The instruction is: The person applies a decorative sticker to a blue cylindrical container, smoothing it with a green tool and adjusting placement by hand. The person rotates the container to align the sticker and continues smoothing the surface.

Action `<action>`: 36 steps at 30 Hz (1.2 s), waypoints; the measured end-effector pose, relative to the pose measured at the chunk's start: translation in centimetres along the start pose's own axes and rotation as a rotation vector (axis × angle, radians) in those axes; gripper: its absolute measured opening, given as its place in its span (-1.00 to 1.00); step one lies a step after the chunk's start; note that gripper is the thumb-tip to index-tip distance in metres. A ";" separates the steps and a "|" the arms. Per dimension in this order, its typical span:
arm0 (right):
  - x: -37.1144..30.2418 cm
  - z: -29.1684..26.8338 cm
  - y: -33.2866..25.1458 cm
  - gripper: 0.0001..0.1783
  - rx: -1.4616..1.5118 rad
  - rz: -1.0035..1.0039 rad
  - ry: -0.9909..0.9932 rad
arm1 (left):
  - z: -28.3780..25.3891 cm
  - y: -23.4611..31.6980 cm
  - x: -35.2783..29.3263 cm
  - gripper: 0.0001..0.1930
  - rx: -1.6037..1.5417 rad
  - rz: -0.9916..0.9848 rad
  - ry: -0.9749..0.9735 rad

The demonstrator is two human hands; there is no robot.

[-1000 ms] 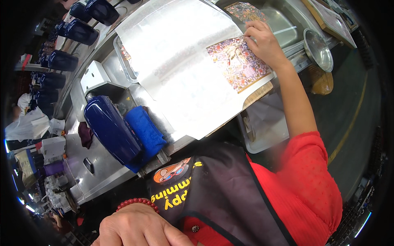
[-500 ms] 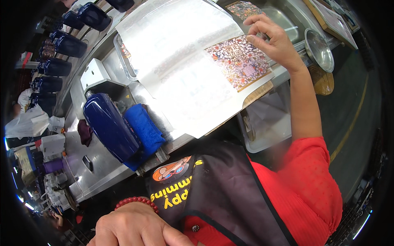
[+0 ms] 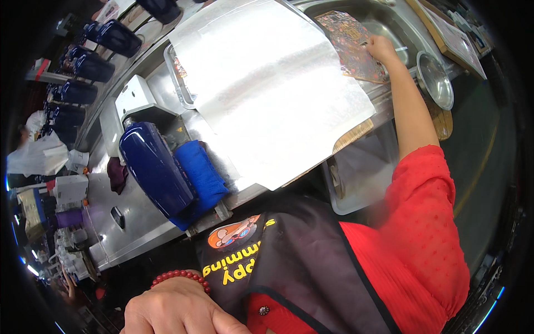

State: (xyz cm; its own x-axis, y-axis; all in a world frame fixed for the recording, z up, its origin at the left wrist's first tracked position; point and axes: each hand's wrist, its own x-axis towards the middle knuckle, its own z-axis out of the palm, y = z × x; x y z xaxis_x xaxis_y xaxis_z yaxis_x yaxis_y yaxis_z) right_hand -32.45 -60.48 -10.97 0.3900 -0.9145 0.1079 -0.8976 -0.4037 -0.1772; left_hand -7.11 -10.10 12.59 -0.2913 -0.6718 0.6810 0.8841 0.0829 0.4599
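My right hand (image 3: pixel 382 47) reaches far out and grips the right edge of a colourful printed sheet (image 3: pixel 349 40). That sheet lies beyond the far right corner of a large white sheet (image 3: pixel 267 83), over a metal basin. The white sheet covers the flat press bed in front of me. My left hand (image 3: pixel 178 309), with a red bead bracelet on the wrist, rests low against my black apron. Its fingers run out of the lower edge of the picture, and nothing shows in it.
A dark blue press handle (image 3: pixel 156 167) and a blue cloth pad (image 3: pixel 201 173) sit left of the white sheet. More blue press heads (image 3: pixel 92 65) line the bench at far left. A round metal bowl (image 3: pixel 436 82) stands at right, with a grey tray (image 3: pixel 356 186) below the bench edge.
My right hand has carried the printed sheet off the white sheet's right part, away from me and to the right. My left hand has stayed put.
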 end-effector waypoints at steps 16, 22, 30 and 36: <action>0.3 -2.8 0.4 -0.83 -0.171 -0.216 0.359 | 4.2 4.7 -4.7 -0.49 0.121 0.198 -0.064; -3.0 -10.9 -8.2 -0.89 0.007 -0.413 0.397 | 3.5 5.1 -11.1 -0.35 0.597 0.349 0.332; -10.3 -19.3 -22.9 -0.91 0.261 -0.627 0.319 | -0.2 1.7 -17.8 -0.06 2.316 -0.464 0.903; -14.7 -22.4 -29.9 -0.90 0.403 -0.941 0.284 | -0.1 4.5 -15.0 -0.24 2.314 -0.238 0.865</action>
State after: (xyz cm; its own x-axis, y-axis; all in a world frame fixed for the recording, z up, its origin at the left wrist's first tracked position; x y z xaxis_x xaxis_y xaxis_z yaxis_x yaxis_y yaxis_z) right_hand -15.97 -34.37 14.69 0.7829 -0.2097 0.5857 -0.1046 -0.9724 -0.2085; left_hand 1.29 0.32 4.39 0.3760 -0.7461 0.5494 -0.8798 -0.1013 0.4645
